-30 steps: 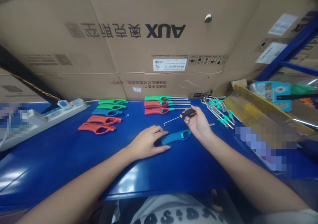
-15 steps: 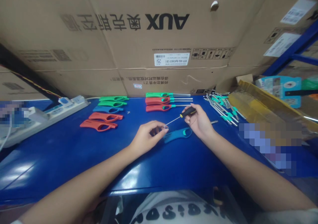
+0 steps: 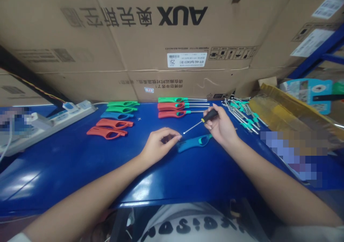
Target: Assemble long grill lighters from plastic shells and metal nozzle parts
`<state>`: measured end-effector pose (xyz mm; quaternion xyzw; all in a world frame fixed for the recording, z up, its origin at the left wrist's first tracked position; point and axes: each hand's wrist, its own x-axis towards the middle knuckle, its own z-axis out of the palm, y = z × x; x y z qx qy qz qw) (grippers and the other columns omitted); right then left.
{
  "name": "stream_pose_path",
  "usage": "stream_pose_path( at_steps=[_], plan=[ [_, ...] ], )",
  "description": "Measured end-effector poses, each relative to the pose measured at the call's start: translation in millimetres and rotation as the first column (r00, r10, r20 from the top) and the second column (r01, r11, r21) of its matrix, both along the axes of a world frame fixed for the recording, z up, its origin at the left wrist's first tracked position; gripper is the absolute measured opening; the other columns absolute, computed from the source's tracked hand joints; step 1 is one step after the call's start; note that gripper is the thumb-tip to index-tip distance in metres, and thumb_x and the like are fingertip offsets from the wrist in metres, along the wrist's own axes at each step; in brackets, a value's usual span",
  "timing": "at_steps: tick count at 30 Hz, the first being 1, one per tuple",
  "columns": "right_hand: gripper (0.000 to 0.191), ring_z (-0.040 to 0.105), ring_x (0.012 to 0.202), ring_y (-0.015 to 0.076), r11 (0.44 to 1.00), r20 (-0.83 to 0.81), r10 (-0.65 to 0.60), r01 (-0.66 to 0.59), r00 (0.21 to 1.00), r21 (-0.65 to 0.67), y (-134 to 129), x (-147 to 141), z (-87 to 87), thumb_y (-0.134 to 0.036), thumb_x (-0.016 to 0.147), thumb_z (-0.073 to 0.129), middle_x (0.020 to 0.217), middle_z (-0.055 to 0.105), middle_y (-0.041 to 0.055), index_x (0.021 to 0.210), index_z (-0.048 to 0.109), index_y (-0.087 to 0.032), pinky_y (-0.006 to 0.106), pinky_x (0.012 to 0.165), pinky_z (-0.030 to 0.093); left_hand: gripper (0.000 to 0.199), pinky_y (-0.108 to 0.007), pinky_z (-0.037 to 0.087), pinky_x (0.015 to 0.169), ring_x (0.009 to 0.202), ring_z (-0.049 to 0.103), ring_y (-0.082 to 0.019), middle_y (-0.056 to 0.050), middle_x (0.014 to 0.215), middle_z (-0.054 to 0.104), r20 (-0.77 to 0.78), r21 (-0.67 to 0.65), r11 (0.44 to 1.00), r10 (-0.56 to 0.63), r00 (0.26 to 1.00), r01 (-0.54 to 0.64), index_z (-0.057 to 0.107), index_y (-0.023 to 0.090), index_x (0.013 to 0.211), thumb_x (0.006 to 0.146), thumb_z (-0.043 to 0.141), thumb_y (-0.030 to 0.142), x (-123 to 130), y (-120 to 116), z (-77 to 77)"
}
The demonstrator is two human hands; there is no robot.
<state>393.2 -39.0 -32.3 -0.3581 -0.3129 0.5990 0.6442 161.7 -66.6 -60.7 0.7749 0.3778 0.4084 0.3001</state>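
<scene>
My right hand (image 3: 221,125) is closed around the black handle of a screwdriver (image 3: 209,116), whose thin shaft points down and left. At the shaft's end there is a small light tip, a short gap away from my left hand (image 3: 162,141). The thumb and forefinger of that hand are pinched together; whatever lies between them is too small to make out. Between and below the hands, a blue lighter body (image 3: 192,143) with a teal trigger lies on the blue table (image 3: 161,177), its right end partly hidden by my right hand.
Green, blue and red handles (image 3: 107,132) lie at left beside a white power strip (image 3: 61,120). Red and green lighters with metal tubes (image 3: 172,106) are at the back. Several metal tubes (image 3: 242,115) are piled at right by a yellow-taped bag (image 3: 285,113). Cardboard (image 3: 134,56) stands behind.
My right hand has moved right and slightly up with the screwdriver, so its tip has come away from my left fingers. My left hand stays almost where it was, pinched.
</scene>
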Motion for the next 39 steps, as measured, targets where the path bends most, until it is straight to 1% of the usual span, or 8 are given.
stream_pose_path(
  at_steps=[4, 7, 11, 13, 16, 19, 23, 39],
  plan=[
    [0.037, 0.044, 0.039, 0.0057, 0.989, 0.112, 0.106, -0.116, 0.988, 0.088, -3, 5, 8.6, -0.051, 0.076, 0.079, 0.073, 0.067, -0.0023, 0.080, 0.058, -0.020, 0.019, 0.034, 0.037, 0.012, -0.022, 0.047, 0.063, 0.064, 0.059, -0.011, -0.002, 0.082, 0.074, -0.003, -0.027, 1.000, -0.007, 1.000, 0.007, 0.075, 0.018, 0.087, 0.091, 0.069, 0.028, 1, -2, 1.2],
    [0.038, 0.045, 0.039, 0.0065, 0.980, 0.187, 0.120, -0.147, 0.975, 0.137, -4, 10, 16.9, -0.055, 0.078, 0.076, 0.069, 0.066, -0.0030, 0.084, 0.058, -0.022, 0.019, 0.033, 0.037, 0.014, -0.022, 0.047, 0.063, 0.064, 0.059, -0.011, -0.003, 0.081, 0.073, -0.001, -0.067, 0.998, -0.020, 1.000, 0.020, 0.075, 0.017, 0.086, 0.090, 0.070, 0.030, 2, -4, 2.8],
    [0.038, 0.051, 0.045, 0.0085, 0.970, 0.290, 0.124, -0.178, 0.949, 0.167, -6, 19, 28.1, -0.041, 0.071, 0.083, 0.076, 0.068, -0.0031, 0.096, 0.060, -0.024, 0.018, 0.032, 0.038, 0.018, -0.022, 0.044, 0.058, 0.059, 0.055, -0.010, -0.002, 0.074, 0.071, 0.043, -0.194, 0.981, -0.013, 0.999, 0.021, 0.074, 0.016, 0.083, 0.087, 0.072, 0.034, 6, -9, 4.2],
    [0.043, 0.056, 0.050, 0.0098, 0.960, 0.344, 0.100, -0.181, 0.934, 0.212, -9, 20, 30.7, -0.036, 0.070, 0.084, 0.085, 0.070, -0.0018, 0.104, 0.061, -0.024, 0.019, 0.032, 0.043, 0.020, -0.021, 0.043, 0.057, 0.058, 0.053, -0.010, -0.001, 0.071, 0.070, 0.072, -0.265, 0.964, -0.009, 0.997, 0.028, 0.074, 0.015, 0.082, 0.085, 0.073, 0.036, 8, -12, 4.4],
    [0.043, 0.055, 0.045, 0.0092, 0.938, 0.397, -0.052, -0.092, 0.916, 0.333, -15, 16, 29.8, -0.039, 0.077, 0.081, 0.086, 0.069, -0.0017, 0.113, 0.059, -0.027, 0.022, 0.033, 0.047, 0.022, -0.022, 0.042, 0.057, 0.059, 0.052, -0.010, -0.002, 0.070, 0.069, 0.098, -0.322, 0.946, -0.012, 0.995, 0.043, 0.074, 0.015, 0.082, 0.084, 0.074, 0.037, 11, -16, 4.0],
    [0.038, 0.051, 0.039, 0.0079, 0.907, 0.396, -0.204, 0.021, 0.895, 0.421, -23, 5, 26.5, -0.040, 0.083, 0.077, 0.079, 0.066, -0.0036, 0.115, 0.057, -0.031, 0.022, 0.033, 0.045, 0.022, -0.021, 0.041, 0.057, 0.059, 0.051, -0.010, -0.002, 0.070, 0.068, 0.101, -0.323, 0.946, -0.011, 0.995, 0.043, 0.074, 0.015, 0.082, 0.083, 0.075, 0.037, 12, -17, 3.2],
    [0.037, 0.053, 0.041, 0.0085, 0.884, 0.370, -0.278, 0.086, 0.886, 0.460, -32, -8, 23.2, -0.037, 0.083, 0.078, 0.080, 0.063, -0.0036, 0.113, 0.056, -0.032, 0.024, 0.035, 0.047, 0.020, -0.021, 0.040, 0.055, 0.057, 0.050, -0.009, -0.001, 0.070, 0.068, 0.096, -0.306, 0.951, -0.018, 0.995, 0.047, 0.074, 0.015, 0.080, 0.083, 0.076, 0.035, 13, -18, 1.9],
    [0.041, 0.055, 0.047, 0.0100, 0.907, 0.403, -0.188, 0.000, 0.896, 0.422, -39, -11, 19.7, -0.038, 0.079, 0.081, 0.084, 0.065, -0.0008, 0.112, 0.058, -0.031, 0.025, 0.037, 0.047, 0.015, -0.022, 0.044, 0.058, 0.060, 0.055, -0.010, -0.003, 0.076, 0.070, 0.053, -0.227, 0.970, -0.077, 0.996, 0.087, 0.076, 0.016, 0.081, 0.083, 0.077, 0.031, 13, -19, 1.2]
  ],
)
